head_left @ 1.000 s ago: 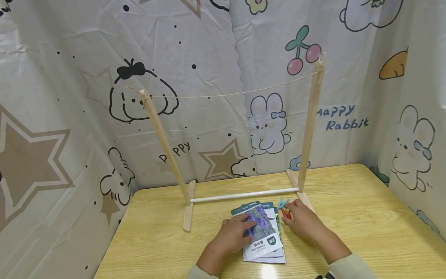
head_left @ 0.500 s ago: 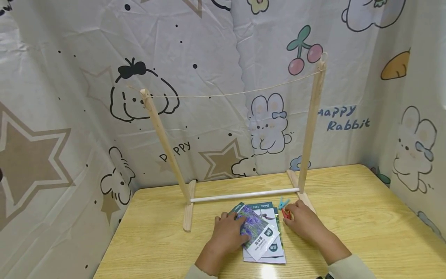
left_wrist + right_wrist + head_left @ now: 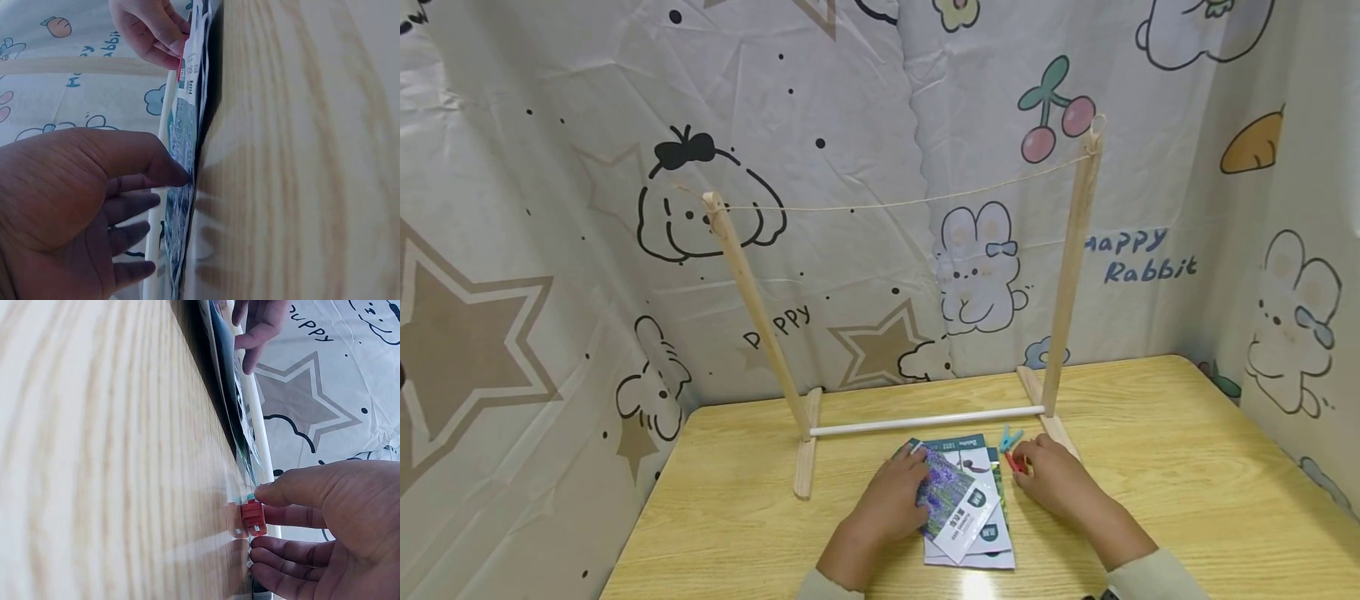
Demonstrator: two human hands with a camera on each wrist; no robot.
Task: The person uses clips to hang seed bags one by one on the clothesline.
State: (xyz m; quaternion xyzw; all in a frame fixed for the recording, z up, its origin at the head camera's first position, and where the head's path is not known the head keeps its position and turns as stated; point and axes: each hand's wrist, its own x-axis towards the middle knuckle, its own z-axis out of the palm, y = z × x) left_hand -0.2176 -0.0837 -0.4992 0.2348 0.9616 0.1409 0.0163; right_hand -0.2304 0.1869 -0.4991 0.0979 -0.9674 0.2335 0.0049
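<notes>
A seed packet with a lavender picture (image 3: pixel 946 487) lies askew on top of a small stack of packets (image 3: pixel 973 454). My left hand (image 3: pixel 891 492) rests on its left side; in the left wrist view the thumb touches the packet and the other fingers are spread. To the right of the stack, my right hand (image 3: pixel 1056 475) pinches a small red clothespin (image 3: pixel 254 519) between thumb and index finger, close to the tabletop. A light-blue clothespin (image 3: pixel 1010 439) lies just beyond the red one, near the stack's upper right corner.
Behind the packets stands a wooden frame with a left post (image 3: pixel 752 312), a right post (image 3: pixel 1071 283) and a white bar (image 3: pixel 925 419) low between them. A thin string (image 3: pixel 895 203) joins the post tops. A patterned curtain (image 3: pixel 865 125) surrounds the wooden table (image 3: pixel 722 517).
The lavender packet has turned and slid a little left on the stack, showing more of the packet beneath. My left hand has shifted left with it. The right hand has hardly moved.
</notes>
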